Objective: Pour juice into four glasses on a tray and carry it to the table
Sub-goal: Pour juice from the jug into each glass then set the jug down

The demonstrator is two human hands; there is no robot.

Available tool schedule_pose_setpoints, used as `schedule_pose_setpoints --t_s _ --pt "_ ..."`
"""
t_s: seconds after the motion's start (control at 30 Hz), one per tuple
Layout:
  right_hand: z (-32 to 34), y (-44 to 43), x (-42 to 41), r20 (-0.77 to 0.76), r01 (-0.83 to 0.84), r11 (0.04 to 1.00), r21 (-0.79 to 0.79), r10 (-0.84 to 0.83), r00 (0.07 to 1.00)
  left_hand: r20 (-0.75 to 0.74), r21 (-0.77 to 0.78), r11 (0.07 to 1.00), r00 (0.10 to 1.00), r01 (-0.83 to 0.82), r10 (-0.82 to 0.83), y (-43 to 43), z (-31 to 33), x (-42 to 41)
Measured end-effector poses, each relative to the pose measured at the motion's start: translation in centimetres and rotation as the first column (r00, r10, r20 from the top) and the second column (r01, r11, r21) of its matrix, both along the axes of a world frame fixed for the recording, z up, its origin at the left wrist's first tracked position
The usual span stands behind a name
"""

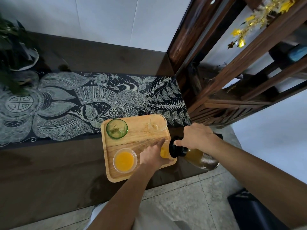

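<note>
Obs., head view. Right hand point(197, 136) wrapped around the neck and shoulder of a brown glass juice bottle with a black collar at its mouth point(197, 157); fingers curled closed on it, thumb tip near the collar. Bottle tipped close to horizontal: long axis runs from its base, out past the heel of the right hand, toward the mouth, which points at the left hand and slightly down. Left hand point(153, 156) steadies a clear glass partly filled with orange juice point(164, 152); fingers close around its side with the index finger stretched forward along the tray. How tight the grip is, cannot tell: the hand hides most of the glass. The bottle mouth sits just over this glass's rim, beside the left fingertips. All of this is on a pale rectangular wooden tray with rounded corners point(137, 141), which lies on a dark wooden bench point(49, 171) next to a black-and-white patterned cloth runner point(66, 103). Progress, judged: a clear glass holding orange juice point(125, 160), just behind the left wrist on the thumb-away side, looks finished. The glass under the bottle is mid-fill. Beyond the left fingertips a green-tinted round glass point(117, 128) appears empty of juice, and beyond the right knuckles a clear empty glass point(157, 124) likewise. Remaining, then: complete this pour, two more fills, then lifting the tray to the table. The destination table is not identifiable here.
</note>
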State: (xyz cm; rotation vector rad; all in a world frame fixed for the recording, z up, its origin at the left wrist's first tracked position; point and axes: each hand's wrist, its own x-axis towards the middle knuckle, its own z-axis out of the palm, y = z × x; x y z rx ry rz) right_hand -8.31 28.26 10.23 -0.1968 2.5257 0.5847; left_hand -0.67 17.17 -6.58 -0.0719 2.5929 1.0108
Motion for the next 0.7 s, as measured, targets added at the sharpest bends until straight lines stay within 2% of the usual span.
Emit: schedule_pose_setpoints --t_s 0.7 --pt "0.49 -0.04 -0.09 -0.007 0.036 0.998 0.052 -0.035 0.999 0.007 -0.004 1.000 1.000 0.018 -0.018 -0.14 -0.09 -0.04"
